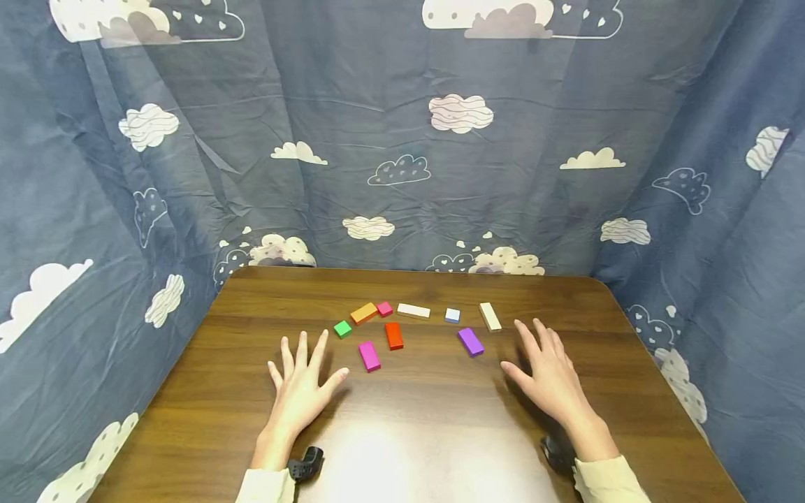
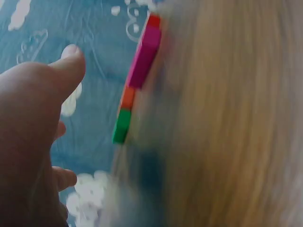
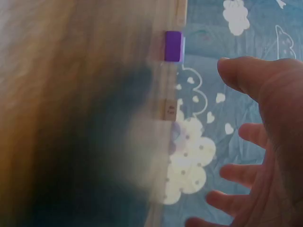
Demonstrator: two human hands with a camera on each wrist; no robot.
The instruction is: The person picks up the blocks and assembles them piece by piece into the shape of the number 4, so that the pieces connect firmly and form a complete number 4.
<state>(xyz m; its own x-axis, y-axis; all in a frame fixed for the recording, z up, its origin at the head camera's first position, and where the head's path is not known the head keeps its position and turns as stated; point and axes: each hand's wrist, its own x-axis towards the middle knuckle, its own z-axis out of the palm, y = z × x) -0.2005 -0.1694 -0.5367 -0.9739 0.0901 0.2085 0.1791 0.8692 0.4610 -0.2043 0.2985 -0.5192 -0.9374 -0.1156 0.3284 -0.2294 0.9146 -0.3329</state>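
Note:
My left hand (image 1: pixel 298 395) hovers palm down over the left of the table, fingers spread and holding nothing. Nearest to it are a magenta block (image 1: pixel 369 356) and a small green block (image 1: pixel 342 329). On the other side, my right hand (image 1: pixel 553 383) is also empty, with its fingers extended. A purple block (image 1: pixel 470 342) and a cream block (image 1: pixel 490 316) lie just beyond its thumb and fingertips. Between the hands and farther back lie a red block (image 1: pixel 393 335), an orange block (image 1: pixel 364 314), a small pinkish-red block (image 1: pixel 385 309), a white block (image 1: pixel 413 311) and a small light-blue block (image 1: pixel 452 315).
The blocks lie on a brown wood-grain table (image 1: pixel 428 405) with rounded far corners. A blue-grey cloth (image 1: pixel 377 126) printed with clouds hangs behind it and along both sides. Glare brightens the table's near middle.

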